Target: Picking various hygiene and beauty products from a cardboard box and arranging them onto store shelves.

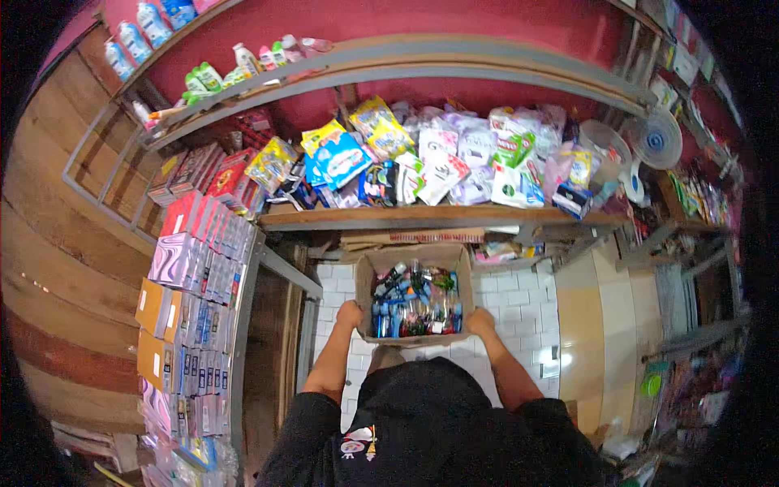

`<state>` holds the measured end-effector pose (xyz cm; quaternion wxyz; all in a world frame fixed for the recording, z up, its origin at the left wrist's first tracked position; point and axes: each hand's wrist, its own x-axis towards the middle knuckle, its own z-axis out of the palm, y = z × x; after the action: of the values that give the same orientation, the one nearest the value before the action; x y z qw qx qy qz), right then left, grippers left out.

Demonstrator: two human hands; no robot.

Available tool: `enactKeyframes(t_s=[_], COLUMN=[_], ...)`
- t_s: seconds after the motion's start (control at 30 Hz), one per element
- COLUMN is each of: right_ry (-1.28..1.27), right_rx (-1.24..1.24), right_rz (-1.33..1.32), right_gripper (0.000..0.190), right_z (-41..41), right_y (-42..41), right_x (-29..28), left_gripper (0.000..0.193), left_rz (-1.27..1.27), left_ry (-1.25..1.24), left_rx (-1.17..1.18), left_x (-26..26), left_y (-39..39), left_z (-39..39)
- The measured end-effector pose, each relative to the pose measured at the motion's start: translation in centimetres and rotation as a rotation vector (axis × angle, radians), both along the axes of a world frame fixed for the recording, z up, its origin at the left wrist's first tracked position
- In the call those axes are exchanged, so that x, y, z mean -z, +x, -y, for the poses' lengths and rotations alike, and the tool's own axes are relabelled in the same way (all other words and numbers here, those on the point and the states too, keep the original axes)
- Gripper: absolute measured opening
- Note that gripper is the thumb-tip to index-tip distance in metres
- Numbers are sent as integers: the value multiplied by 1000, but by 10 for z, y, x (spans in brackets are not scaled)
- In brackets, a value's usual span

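Both hands grip an open cardboard box (415, 339) in front of my body. My left hand (350, 315) is closed on its near left corner, and my right hand (481, 321) on the near right corner. Small bottles (420, 301) fill the inside, some with blue, red or green contents; several stand upright along the near side, while dark ones lean at the back. The fingertips are hidden against the cardboard. Whether the box rests on the floor or hangs above it, I cannot tell.
Ahead runs a wooden shelf (426, 218) piled with plastic packets (444, 161). Stacked notebooks (195, 304) line a metal-edged rack at the left. Bottles (204, 79) stand on a higher shelf. White tiled floor (517, 298) surrounds the box. Flattened cardboard (365, 238) lies beneath the shelf.
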<state>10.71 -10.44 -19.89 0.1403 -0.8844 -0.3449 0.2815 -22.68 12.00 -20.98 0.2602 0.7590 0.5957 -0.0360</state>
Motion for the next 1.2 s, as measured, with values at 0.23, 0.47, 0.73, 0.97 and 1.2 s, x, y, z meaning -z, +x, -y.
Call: enactKeyframes(t_s=[0.23, 0.47, 0.73, 0.97, 1.2], right_ry=[44, 108, 194, 323, 264], right_rx=[15, 178, 343, 287, 485], right_rz=[-14, 90, 203, 284, 396], right_gripper=[37, 30, 30, 34, 52], right_z=[27, 57, 64, 63, 56], right_y=[43, 54, 43, 36, 25], right_x=[11, 0, -5, 7, 9], left_gripper=[33, 35, 42, 65, 67], left_rz=[88, 63, 116, 264, 514], left_ry=[11, 31, -61, -114, -513], left_rx=[106, 193, 139, 145, -126], left_x=[0, 6, 0, 17, 12], left_y=[38, 65, 69, 40, -4], left_z=[25, 37, 50, 62, 77])
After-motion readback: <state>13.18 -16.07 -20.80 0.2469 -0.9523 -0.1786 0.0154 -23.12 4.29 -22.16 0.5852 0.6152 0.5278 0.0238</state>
